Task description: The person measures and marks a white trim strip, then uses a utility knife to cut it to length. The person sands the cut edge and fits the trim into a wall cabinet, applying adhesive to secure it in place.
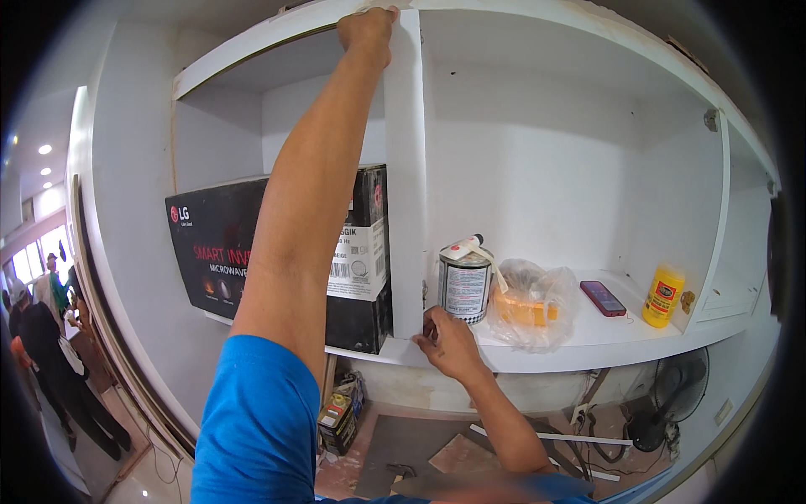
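White, flat upright cabinet divider (pixel 409 185): fingers are curled on the left hand (pixel 367 35) at its top, narrowed on the right hand (pixel 454 346) at its foot; anything held cannot be told. The grey-labelled cylindrical metal can (pixel 463 290) to its right could be toppled by a right-hand slip.

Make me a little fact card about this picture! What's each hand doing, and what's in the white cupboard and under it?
Left hand: up high, at the top edge of the white cupboard
Right hand: down low, fingers bent, by the bottom of the post; can't tell if it holds anything
Left space: big black box
Middle shelf, left to right: can, clear plastic bag with something orange inside, phone, yellow bottle
Underneath: black fan, on the right
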The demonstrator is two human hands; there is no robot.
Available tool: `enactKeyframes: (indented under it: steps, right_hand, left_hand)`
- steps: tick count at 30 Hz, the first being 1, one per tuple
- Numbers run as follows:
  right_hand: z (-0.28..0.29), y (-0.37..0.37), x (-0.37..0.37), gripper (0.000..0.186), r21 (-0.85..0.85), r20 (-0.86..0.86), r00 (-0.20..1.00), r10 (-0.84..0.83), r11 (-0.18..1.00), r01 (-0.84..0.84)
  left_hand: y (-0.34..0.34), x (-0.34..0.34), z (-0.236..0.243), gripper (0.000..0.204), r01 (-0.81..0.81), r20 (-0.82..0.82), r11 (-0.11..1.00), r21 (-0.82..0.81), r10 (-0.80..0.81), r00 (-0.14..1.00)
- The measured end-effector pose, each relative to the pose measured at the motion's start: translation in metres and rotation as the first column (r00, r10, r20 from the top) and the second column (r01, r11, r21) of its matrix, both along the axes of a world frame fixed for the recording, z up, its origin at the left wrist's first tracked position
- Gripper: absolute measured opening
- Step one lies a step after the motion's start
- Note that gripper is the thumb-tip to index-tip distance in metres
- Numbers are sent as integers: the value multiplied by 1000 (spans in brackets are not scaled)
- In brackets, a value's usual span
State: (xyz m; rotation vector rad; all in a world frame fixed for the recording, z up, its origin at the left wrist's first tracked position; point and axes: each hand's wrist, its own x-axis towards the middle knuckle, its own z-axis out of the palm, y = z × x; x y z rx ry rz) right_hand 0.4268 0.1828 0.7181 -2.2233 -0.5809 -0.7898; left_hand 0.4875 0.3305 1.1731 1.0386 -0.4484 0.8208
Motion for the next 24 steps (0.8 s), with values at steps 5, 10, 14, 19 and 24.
enactKeyframes:
  steps: [5,10,14,19,24]
  right_hand:
    - [-2,1,0,31,-8,24,1000,-8,1000,8]
    - [-8,-1,3,31,-12,48,998,-33,999,33]
    - [-12,-3,7,32,-12,83,996,-13,1000,14]
    - [-12,-2,10,33,-28,68,998,4,1000,-2]
    - [-10,-4,7,33,-10,86,996,-21,1000,22]
  left_hand:
    - [6,4,-3,54,-232,132,962,146,214,968]
    - [0,3,-19,40,-803,395,584,119,714,578]
    - [1,4,-18,16,-901,776,432,-35,579,248]
    - [1,20,-6,12,-935,835,341,-102,539,106]
    - [-12,12,-30,25,-919,831,389,-62,531,168]
